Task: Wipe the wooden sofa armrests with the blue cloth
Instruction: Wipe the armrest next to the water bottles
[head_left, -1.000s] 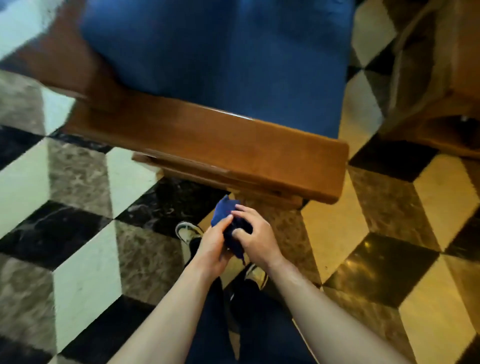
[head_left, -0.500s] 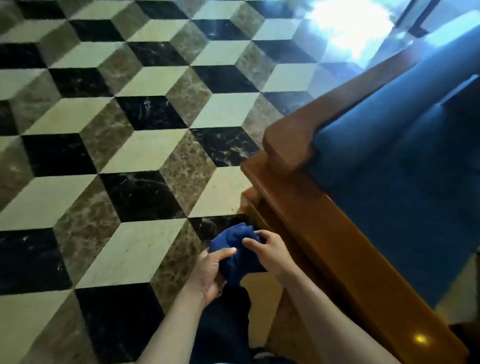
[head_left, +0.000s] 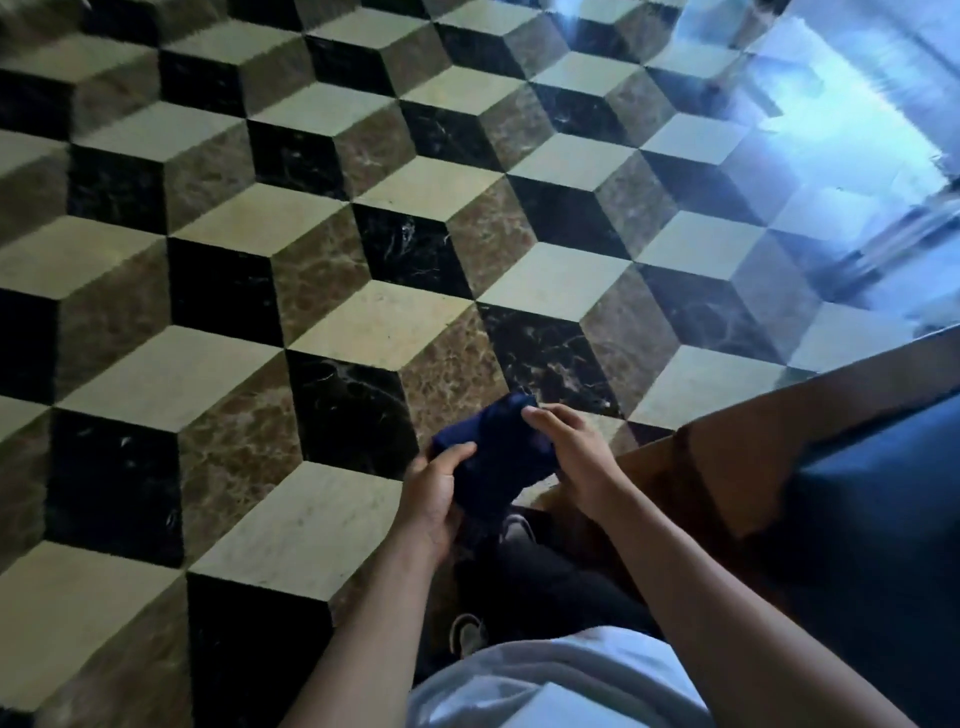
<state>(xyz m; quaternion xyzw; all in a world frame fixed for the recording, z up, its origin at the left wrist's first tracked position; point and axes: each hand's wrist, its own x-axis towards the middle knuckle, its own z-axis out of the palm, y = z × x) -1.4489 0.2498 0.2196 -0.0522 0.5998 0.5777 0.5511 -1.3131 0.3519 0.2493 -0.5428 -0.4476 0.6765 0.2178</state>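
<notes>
We stand on a polished marble floor (head_left: 363, 332) laid in cream, brown and black diamonds that read as stacked cubes, with pale glare washing over its far right corner. We hold the bunched blue cloth (head_left: 498, 457) in front of us above the tiles: our left hand (head_left: 436, 493) grips it from below, our right hand (head_left: 571, 457) pinches its top. The wooden sofa armrest (head_left: 727, 467) sits just to our right, beside the blue cushion (head_left: 883, 493).

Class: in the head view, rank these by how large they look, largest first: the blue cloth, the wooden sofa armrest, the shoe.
1. wooden sofa armrest, partly cut off
2. blue cloth
3. shoe, partly hidden, so its true size is unsure
</notes>
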